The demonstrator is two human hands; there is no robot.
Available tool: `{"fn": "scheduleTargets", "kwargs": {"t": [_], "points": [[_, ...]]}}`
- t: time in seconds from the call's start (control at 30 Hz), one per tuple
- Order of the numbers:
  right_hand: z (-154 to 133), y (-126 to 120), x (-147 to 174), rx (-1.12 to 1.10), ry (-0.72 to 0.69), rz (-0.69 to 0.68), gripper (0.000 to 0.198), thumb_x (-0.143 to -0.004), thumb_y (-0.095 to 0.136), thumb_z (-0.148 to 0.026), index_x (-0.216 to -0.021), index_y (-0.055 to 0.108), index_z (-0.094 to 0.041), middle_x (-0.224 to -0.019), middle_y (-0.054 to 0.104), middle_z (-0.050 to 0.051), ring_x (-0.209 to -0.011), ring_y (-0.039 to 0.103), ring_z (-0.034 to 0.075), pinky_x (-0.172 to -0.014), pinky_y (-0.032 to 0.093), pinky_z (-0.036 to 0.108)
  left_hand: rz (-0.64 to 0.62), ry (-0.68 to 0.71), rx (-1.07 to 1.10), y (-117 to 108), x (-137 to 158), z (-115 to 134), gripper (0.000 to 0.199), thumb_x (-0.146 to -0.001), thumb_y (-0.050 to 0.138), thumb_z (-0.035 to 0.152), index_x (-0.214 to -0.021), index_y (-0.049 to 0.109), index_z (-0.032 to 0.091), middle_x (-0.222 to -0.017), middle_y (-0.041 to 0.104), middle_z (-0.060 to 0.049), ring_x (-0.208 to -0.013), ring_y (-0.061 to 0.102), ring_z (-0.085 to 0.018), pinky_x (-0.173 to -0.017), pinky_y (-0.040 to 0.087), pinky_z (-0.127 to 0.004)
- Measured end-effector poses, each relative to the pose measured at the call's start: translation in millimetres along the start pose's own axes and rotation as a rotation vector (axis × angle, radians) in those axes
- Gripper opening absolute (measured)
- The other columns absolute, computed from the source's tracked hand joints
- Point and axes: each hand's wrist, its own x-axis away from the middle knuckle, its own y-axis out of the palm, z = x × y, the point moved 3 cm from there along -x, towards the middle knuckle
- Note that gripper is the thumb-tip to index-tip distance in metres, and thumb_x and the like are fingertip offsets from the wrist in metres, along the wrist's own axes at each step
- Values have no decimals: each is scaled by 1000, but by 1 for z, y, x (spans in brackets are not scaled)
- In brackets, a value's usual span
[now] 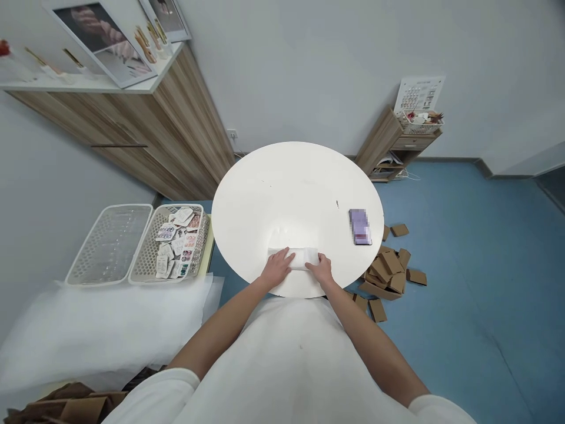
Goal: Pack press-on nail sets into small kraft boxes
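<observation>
A folded white packing-foam bundle (300,259) lies at the near edge of the round white table (295,176). My left hand (277,268) rests on its left part, palm down, with the fingers spread and stretched out. At the right end, my right hand (321,269) grips the bundle between thumb and fingers. Whatever may be wrapped inside is hidden. A phone-like purple item (361,227), blurred out by pixels, lies on the table to the right of my hands.
To the left stand a basket holding small packets (176,242) and a second basket with clear packs (110,244). White foam sheets (110,330) lie below them. Small cardboard boxes (388,271) are piled on the floor at right. A wooden cabinet (176,118) stands behind.
</observation>
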Motion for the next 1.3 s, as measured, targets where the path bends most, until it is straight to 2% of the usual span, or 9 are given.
{"fn": "scheduleTargets", "kwargs": {"t": [0.17, 0.33, 0.5, 0.7, 0.87, 0.97, 1.03, 1.13, 1.3], "points": [[20, -9, 14, -77, 155, 69, 61, -69, 54, -42, -121, 33, -19, -123, 40, 14, -100, 52, 20, -72, 47, 28, 17, 22, -26, 4, 10, 11, 48, -78, 49, 25, -124, 36, 28, -134, 35, -9, -119, 35, -25, -95, 25, -44], [30, -21, 9, -227, 254, 52, 69, -63, 60, -41, -122, 33, -19, -116, 47, 13, -95, 55, 21, -68, 48, 30, 36, 29, -45, 5, 11, 15, 47, -78, 50, 27, -123, 38, 32, -131, 38, -7, -115, 37, -25, -95, 21, -46], [9, -16, 1, -243, 140, -156, 43, -62, 61, -38, -99, 52, -19, -99, 57, 8, -88, 56, 21, -71, 46, 31, 62, 49, -53, 4, 11, 13, 45, -78, 50, 30, -122, 40, 32, -129, 40, -7, -114, 38, -25, -94, 21, -45], [1, -14, 14, -77, -42, -8, 51, -53, 66, -33, -101, 52, -23, -121, 38, 7, -114, 38, 24, -92, 35, 36, 92, 55, -51, 6, 11, 13, 46, -77, 51, 30, -122, 39, 32, -128, 41, -7, -112, 39, -25, -92, 23, -45], [11, -18, 13, -207, 114, 29, 70, -58, 62, -40, -120, 34, -21, -110, 47, 8, -96, 51, 21, -76, 44, 32, 102, 55, -50, 6, 11, 12, 46, -77, 53, 31, -121, 40, 32, -127, 41, -7, -112, 38, -25, -92, 24, -44], [11, -24, 6, -168, 138, 10, 47, -64, 55, -37, -106, 46, -18, -86, 55, 4, -79, 55, 18, -67, 44, 30, 90, 58, -45, 5, 10, 12, 47, -77, 53, 32, -121, 40, 32, -127, 41, -8, -112, 38, -25, -91, 24, -45], [5, -26, 3, -143, 115, 7, 31, -67, 50, -34, -92, 52, -18, -77, 55, 2, -72, 54, 17, -64, 43, 29, 79, 61, -35, 4, 8, 13, 47, -77, 53, 33, -122, 39, 32, -127, 41, -8, -111, 38, -25, -91, 24, -45], [-8, -24, 2, -148, 71, -7, 22, -68, 49, -31, -86, 54, -19, -77, 56, 1, -70, 54, 14, -63, 43, 26, 66, 48, -5, 2, 2, 16, 47, -75, 54, 32, -121, 40, 34, -126, 41, -7, -111, 38, -26, -91, 24, -45], [-30, -11, 6, 77, -193, -237, 23, -74, 47, -23, -94, 57, -20, -82, 58, 2, -73, 54, 14, -71, 43, 27, 85, 24, 64, -1, 0, 17, 49, -73, 57, 29, -119, 41, 33, -129, 39, -7, -117, 32, -28, -95, 20, -47]]}}
